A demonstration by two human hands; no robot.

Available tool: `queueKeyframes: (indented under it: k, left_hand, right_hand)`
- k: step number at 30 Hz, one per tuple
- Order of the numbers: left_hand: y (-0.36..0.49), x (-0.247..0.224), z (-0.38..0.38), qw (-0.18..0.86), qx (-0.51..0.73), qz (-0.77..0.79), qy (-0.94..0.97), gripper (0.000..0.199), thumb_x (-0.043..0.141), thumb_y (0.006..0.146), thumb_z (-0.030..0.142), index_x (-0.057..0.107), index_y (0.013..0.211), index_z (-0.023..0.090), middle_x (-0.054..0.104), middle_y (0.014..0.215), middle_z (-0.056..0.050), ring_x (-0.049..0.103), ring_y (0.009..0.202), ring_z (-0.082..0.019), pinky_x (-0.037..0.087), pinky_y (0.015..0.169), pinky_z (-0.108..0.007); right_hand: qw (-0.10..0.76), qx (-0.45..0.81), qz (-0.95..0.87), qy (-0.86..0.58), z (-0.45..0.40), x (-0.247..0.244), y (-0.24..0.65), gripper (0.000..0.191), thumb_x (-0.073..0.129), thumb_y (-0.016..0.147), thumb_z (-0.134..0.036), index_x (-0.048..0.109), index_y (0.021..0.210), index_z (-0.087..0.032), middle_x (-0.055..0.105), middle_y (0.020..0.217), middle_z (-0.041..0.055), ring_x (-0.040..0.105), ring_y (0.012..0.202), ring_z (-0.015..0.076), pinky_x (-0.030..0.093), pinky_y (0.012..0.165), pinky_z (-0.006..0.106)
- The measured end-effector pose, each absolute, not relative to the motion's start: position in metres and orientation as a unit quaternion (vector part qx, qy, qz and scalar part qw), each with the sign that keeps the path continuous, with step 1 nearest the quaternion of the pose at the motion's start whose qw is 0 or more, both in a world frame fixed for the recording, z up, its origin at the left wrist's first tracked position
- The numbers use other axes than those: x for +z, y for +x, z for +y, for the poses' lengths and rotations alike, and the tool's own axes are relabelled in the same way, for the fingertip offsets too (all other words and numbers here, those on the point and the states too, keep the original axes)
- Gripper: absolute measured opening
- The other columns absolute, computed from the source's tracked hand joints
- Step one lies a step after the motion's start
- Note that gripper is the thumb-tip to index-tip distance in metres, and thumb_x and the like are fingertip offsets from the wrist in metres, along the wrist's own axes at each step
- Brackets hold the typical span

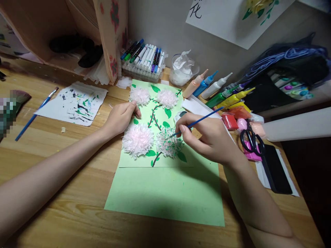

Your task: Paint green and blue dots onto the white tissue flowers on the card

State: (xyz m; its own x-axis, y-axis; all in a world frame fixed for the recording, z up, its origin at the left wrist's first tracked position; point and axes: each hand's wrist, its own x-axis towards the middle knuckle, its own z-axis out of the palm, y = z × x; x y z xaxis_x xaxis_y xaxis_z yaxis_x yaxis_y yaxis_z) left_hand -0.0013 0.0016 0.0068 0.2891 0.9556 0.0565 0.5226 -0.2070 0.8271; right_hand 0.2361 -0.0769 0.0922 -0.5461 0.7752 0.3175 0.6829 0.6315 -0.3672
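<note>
While the right hand (207,136) grips a paintbrush (201,120), I cannot tell the left hand's (120,119) half-hidden grip.

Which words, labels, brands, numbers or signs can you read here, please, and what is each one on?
"化": handwritten in black on the white sheet on the wall; the writing above is cut off.
Too small or blurred to read: any print on the markers and squeeze bottles.
</note>
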Motion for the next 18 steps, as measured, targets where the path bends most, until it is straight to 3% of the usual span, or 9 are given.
queueKeyframes:
  k: [18]
  left_hand:
    - [-0.0026, 0.0037, 0.0021, 0.368, 0.310, 0.510, 0.713, 0.047, 0.032, 0.098, 0.039, 0.062, 0.066, 0.023, 0.070, 0.075, -0.004, 0.061, 0.073, -0.017, 0.044, 0.072, -0.028]
  right_hand:
    - [0.236, 0.124, -0.866, -0.424, -0.0784, 0.0961, 0.2387, 0.017, 0.045, 0.093, -0.020, 0.058, 0.084, -0.023, 0.067, 0.073, 0.0024, 0.063, 0.065, 0.0158, 0.048, 0.065, 0.029]
